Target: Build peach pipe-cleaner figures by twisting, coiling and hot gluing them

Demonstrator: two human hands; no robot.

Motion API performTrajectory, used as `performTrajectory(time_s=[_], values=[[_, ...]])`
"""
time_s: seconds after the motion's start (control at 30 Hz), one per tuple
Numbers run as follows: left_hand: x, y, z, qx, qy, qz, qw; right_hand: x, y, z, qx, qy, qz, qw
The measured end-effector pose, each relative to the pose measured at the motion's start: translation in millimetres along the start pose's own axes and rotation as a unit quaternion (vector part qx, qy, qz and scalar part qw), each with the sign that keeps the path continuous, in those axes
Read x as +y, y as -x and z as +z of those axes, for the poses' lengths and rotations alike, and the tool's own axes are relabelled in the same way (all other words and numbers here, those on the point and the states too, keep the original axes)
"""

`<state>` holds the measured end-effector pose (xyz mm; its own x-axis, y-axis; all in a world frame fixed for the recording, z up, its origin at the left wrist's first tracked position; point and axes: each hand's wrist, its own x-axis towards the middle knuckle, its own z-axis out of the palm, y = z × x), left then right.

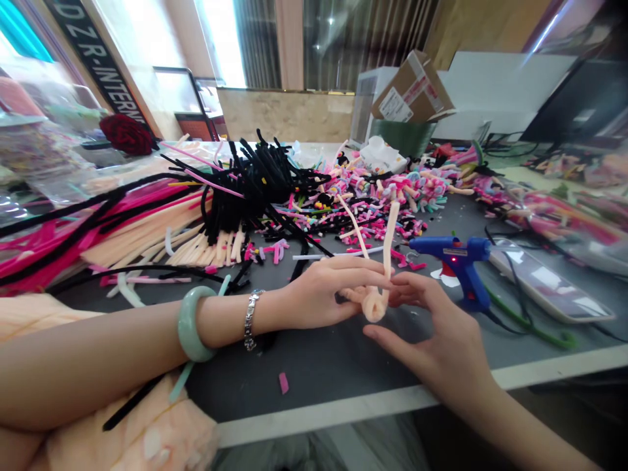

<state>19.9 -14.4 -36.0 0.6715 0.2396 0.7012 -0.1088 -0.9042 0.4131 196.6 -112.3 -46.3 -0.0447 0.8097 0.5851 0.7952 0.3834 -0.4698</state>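
A peach fuzzy stem piece (pixel 374 306), coiled at its lower end with two long ends pointing up, is held above the table's front part. My left hand (pixel 326 291), with a green bangle and a silver bracelet on its arm, has its fingers closed round the piece from the left. On the right, my right hand (pixel 436 327) has its fingertips at the piece's right side, while the thumb is stretched out below and apart from the coil. A blue glue gun (pixel 456 252) with a red light stands just beyond my right hand.
Black stems (pixel 265 176) and peach stems (pixel 147 229) lie at the left. Small pink and coloured pieces (pixel 392 183) are heaped behind. A phone (pixel 552 281) and cable lie right of the glue gun. A cardboard box (pixel 415 88) stands at the back; a pink scrap (pixel 283 383) lies in front.
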Motion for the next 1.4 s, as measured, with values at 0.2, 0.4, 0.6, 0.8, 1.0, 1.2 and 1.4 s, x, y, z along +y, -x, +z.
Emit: performTrajectory(time_s=[0.2, 0.4, 0.6, 0.8, 1.0, 1.2, 1.4], values=[[-2.0, 0.5, -0.1, -0.017, 0.007, -0.004, 1.000, 1.5, -0.2, 1.1, 0.000, -0.004, -0.005, 1.000], [-2.5, 0.5, -0.5, -0.025, 0.018, -0.003, 1.000, 0.9, 0.3, 1.3, 0.001, -0.020, -0.002, 1.000], [-3.9, 0.7, -0.7, -0.025, 0.020, -0.002, 0.999, 0.8, 1.0, 0.9, -0.005, -0.023, 0.000, 1.000], [-4.8, 1.1, -1.0, -0.025, 0.025, 0.001, 0.999, 2.6, 1.5, 1.9, 0.006, -0.019, -0.013, 1.000], [-5.0, 1.7, -2.0, -0.027, 0.015, 0.005, 1.000, 2.4, 0.3, 1.9, 0.017, -0.019, -0.024, 0.999], [-4.9, 1.5, -3.6, -0.021, 0.004, 0.015, 1.000, 2.4, 0.2, 2.0, 0.024, -0.022, -0.029, 0.999], [-5.5, 1.5, -3.5, -0.016, 0.008, 0.011, 1.000, 2.5, 1.5, 2.0, 0.027, -0.027, -0.029, 0.999]])
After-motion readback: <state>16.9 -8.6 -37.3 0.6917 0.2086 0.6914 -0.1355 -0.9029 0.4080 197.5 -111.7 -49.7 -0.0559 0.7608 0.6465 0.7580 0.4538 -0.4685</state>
